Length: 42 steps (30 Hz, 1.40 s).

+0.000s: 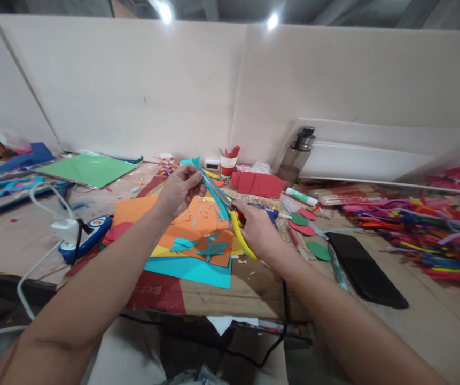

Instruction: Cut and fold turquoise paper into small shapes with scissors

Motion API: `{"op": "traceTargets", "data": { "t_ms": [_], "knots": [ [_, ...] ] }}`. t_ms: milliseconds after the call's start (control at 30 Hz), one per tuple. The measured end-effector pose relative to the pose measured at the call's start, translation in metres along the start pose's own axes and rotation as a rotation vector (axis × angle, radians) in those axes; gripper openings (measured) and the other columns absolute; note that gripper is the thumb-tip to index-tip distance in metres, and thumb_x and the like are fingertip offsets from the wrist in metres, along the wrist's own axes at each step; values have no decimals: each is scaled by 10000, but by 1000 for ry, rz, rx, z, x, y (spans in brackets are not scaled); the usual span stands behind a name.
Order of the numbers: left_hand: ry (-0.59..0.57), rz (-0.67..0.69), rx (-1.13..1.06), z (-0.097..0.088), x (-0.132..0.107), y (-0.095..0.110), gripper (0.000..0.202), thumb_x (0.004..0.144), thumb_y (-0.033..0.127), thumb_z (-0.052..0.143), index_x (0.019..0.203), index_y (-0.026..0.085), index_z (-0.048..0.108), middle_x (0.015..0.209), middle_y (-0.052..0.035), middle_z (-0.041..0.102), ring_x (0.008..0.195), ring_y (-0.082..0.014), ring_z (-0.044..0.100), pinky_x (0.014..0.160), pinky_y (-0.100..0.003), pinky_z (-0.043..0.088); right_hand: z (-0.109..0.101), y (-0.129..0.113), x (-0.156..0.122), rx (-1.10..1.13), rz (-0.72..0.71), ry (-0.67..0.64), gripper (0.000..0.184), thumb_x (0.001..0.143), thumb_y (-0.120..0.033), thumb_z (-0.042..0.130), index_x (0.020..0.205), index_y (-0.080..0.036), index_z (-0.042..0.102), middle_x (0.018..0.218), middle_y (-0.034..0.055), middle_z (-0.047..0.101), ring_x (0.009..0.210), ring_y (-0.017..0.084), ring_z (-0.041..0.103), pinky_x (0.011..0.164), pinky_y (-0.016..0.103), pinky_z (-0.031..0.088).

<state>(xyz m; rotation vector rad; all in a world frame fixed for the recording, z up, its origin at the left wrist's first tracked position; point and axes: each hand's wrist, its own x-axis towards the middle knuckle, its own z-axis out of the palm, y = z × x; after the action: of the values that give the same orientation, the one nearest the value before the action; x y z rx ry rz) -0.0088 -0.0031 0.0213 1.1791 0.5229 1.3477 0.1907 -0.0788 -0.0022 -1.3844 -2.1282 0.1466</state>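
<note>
Left hand (184, 188) pinches blue paper (222, 210) above the orange sheet (185, 230), right hand (258, 227) grips scissors (242, 238): cutting, apparently, though blur hides the blade line; next calls for steady paper.

Cluttered table (5, 240): green sheet (89, 169) left, black phone (364, 270) and pipe cleaners (442, 230) right, bottle (293, 163) at back.

Yellow-handled scissors (235, 227), turquoise paper strip (222, 209), orange sheet (189, 233), green sheet (89, 168), red-and-white cup (228, 168).
</note>
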Motion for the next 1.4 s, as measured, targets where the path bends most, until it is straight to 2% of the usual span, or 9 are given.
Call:
{"op": "traceTargets", "data": {
  "t_ms": [167,333,500,733,933,1133,1400],
  "knots": [
    [1,-7,-4,-1,1,0,292,800,228,742,737,181,461,600,67,566,479,-60,580,457,-162,447,1,0,0,-52,41,-30,301,844,-202,509,1117,-168,630,822,65,668,688,183,538,614,264,327],
    [-26,-12,-8,-3,3,-2,278,811,215,728,737,180,462,590,63,574,478,-62,581,453,-159,444,0,-3,0,-58,70,-64,311,859,-211,530,1149,-153,627,891,91,699,719,191,572,620,266,343],
    [-5,-41,-6,-3,4,-3,298,807,223,738,730,178,454,580,70,560,468,-58,579,450,-155,440,1,-5,1,-93,121,-96,332,860,-169,516,1172,-158,627,947,110,715,775,204,610,661,270,374],
    [-7,-30,-27,-3,5,-3,335,808,216,736,709,179,418,576,63,578,464,-61,582,439,-147,441,4,-2,1,-15,110,-68,294,862,-185,513,1125,-179,644,896,84,724,726,187,612,643,259,401],
    [-52,-49,2,3,1,-9,350,745,270,797,713,162,466,568,48,592,460,-76,592,453,-167,484,10,7,4,76,20,-1,333,804,-129,514,1117,-175,619,1043,101,720,872,214,646,757,287,461],
    [-103,-52,-23,7,-3,-14,350,724,285,812,702,155,487,563,40,604,463,-81,605,452,-165,490,9,8,4,73,40,19,237,812,-199,545,1027,-178,641,905,91,724,792,226,651,682,290,442],
    [-113,-57,-28,5,-2,-13,386,690,307,835,720,156,480,574,30,627,468,-86,620,443,-157,492,7,6,3,67,69,-7,290,809,-195,522,1063,-175,660,900,91,736,785,222,663,666,277,439]
  ]
}}
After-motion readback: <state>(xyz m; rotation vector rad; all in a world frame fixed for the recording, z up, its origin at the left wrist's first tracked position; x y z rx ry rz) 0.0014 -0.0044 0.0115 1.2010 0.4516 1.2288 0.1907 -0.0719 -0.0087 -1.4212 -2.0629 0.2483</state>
